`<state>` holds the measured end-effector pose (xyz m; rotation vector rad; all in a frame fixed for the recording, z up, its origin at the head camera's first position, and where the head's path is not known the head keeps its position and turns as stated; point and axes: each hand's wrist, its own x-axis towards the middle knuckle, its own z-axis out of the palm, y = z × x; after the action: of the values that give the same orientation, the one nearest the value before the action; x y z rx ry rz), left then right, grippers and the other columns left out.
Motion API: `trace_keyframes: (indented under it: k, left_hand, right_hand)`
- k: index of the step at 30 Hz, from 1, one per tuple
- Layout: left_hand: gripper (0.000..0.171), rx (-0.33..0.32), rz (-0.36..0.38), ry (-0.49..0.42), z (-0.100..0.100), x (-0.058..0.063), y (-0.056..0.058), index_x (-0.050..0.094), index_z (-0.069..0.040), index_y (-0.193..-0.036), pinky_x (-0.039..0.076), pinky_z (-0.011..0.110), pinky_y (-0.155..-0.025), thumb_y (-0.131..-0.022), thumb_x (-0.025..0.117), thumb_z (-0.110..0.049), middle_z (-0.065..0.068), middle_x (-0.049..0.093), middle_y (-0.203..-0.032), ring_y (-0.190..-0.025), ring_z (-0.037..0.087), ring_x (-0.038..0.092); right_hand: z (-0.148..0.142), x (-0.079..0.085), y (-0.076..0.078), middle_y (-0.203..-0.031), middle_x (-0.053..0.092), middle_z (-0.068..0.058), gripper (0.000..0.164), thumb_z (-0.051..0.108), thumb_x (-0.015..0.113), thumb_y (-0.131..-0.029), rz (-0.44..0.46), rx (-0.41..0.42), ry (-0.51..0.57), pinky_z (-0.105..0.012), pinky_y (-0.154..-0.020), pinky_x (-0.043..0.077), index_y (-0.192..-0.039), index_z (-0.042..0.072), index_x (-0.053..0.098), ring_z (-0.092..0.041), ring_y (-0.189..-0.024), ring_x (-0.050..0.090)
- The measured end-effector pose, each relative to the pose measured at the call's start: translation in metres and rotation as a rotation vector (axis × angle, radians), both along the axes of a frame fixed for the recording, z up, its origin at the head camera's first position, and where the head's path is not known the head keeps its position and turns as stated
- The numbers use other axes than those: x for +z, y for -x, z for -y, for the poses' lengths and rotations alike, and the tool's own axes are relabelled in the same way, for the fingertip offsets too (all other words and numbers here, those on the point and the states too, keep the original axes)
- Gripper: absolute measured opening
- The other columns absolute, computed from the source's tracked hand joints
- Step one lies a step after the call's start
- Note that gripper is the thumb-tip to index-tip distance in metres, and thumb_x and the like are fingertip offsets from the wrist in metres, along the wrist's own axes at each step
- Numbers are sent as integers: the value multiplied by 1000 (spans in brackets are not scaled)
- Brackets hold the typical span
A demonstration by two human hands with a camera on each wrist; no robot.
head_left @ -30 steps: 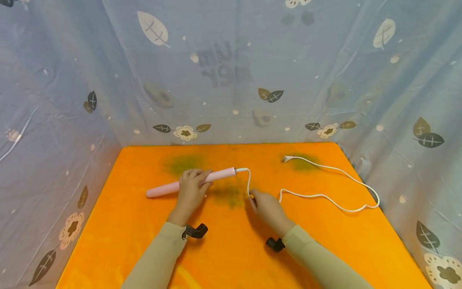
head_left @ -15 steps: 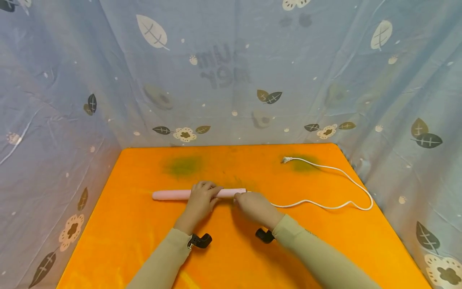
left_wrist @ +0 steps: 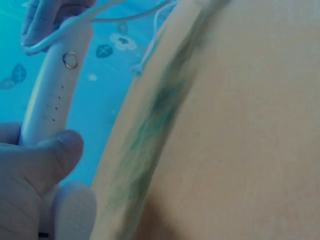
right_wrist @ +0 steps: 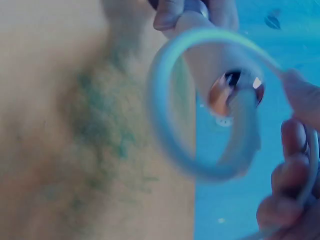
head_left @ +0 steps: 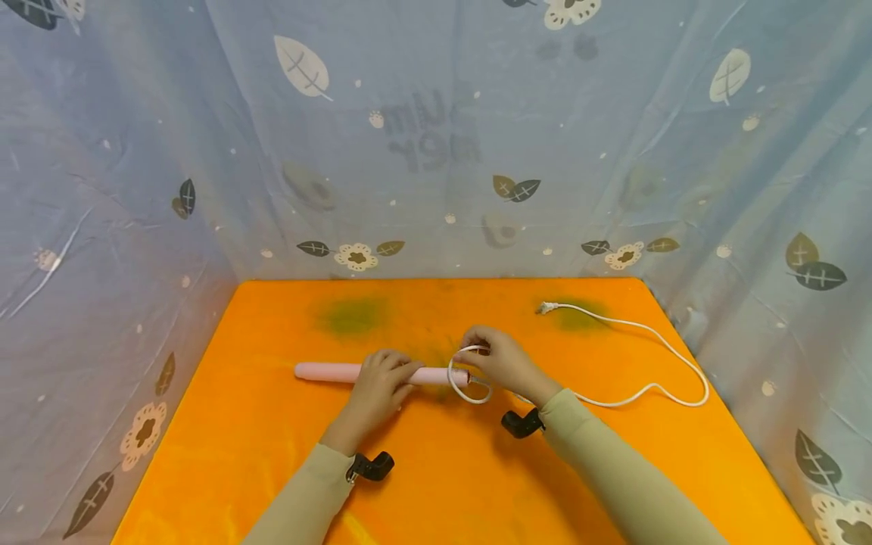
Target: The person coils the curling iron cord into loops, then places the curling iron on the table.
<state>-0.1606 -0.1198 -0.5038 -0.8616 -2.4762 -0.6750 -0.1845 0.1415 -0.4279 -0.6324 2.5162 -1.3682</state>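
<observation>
A slim pink hair iron (head_left: pixel 330 372) lies level across the orange table, its tapered end to the left. My left hand (head_left: pixel 381 382) grips it around the middle, thumb along the near side. A round button (left_wrist: pixel 70 60) and a row of small dots show on its body in the left wrist view. My right hand (head_left: pixel 504 363) pinches the white cord (head_left: pixel 616 405) just beyond the iron's right end. There the cord bends in a loop (right_wrist: pixel 157 105) that crosses in front of the handle end. In the right wrist view, a shiny ring (right_wrist: pixel 219 97) surrounds the cord's exit.
The rest of the cord curves over the right side of the orange table (head_left: pixel 422 484), ending in a white plug (head_left: pixel 547 307) near the back edge. Patterned blue-grey curtains (head_left: pixel 436 136) enclose the table at the back and both sides. Greenish stains mark the tabletop.
The iron has come nearer and turned from slanted to level, still in my left hand. My right hand has lifted the cord up and over the handle end, forming a loop.
</observation>
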Motion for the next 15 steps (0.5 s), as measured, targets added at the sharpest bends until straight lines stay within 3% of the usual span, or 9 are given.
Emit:
trace_keyframes:
  k: [2, 4, 7, 9, 12, 15]
  left_hand:
    - [38, -3, -17, -25, 1, 0, 0, 71, -17, -116, 39, 47, -85, -80, 81, -18, 4, 63, -109, -105, 30, 52]
    - [38, 0, -34, -47, 3, 0, 0, 71, -17, -116, 40, 47, -85, -79, 81, -17, 4, 63, -109, -105, 30, 53]
    - [39, 8, -63, -90, 6, 3, 2, 71, -16, -117, 40, 47, -84, -79, 81, -18, 5, 63, -110, -105, 29, 53]
    - [40, 14, -80, -122, 6, 5, 3, 70, -15, -118, 40, 46, -82, -80, 80, -20, 4, 64, -110, -104, 29, 53]
    - [41, 20, -107, -164, 6, 7, 6, 69, -14, -119, 39, 45, -79, -79, 80, -20, 3, 66, -111, -104, 28, 54]
    - [42, 36, -107, -188, 4, 10, 9, 68, -16, -121, 38, 44, -79, -81, 79, -20, 3, 66, -112, -104, 28, 53]
  right_hand:
    - [-5, -5, 3, -105, 63, -3, 22, 33, 65, -93, 63, -9, 120, -40, -86, 51, -105, 16, 62, -25, -102, 62]
    - [-9, -9, 6, -105, 62, -10, 24, 32, 62, -95, 76, -22, 196, -45, -85, 50, -108, 12, 61, -34, -99, 60]
    - [-13, -17, 9, -103, 60, -20, 28, 32, 56, -98, 88, -61, 261, -43, -75, 49, -110, 7, 61, -38, -86, 54]
    - [-13, -24, 10, -104, 59, -23, 33, 32, 55, -99, 117, -94, 293, -41, -73, 49, -113, 3, 61, -33, -82, 53]
    - [-11, -33, 7, -101, 62, -20, 32, 33, 54, -100, 141, -142, 268, -34, -64, 48, -115, 6, 64, -22, -72, 52]
    - [-5, -41, 0, -87, 65, -10, 23, 27, 56, -100, 57, -157, 120, -29, -57, 43, -112, 12, 67, -15, -63, 50]
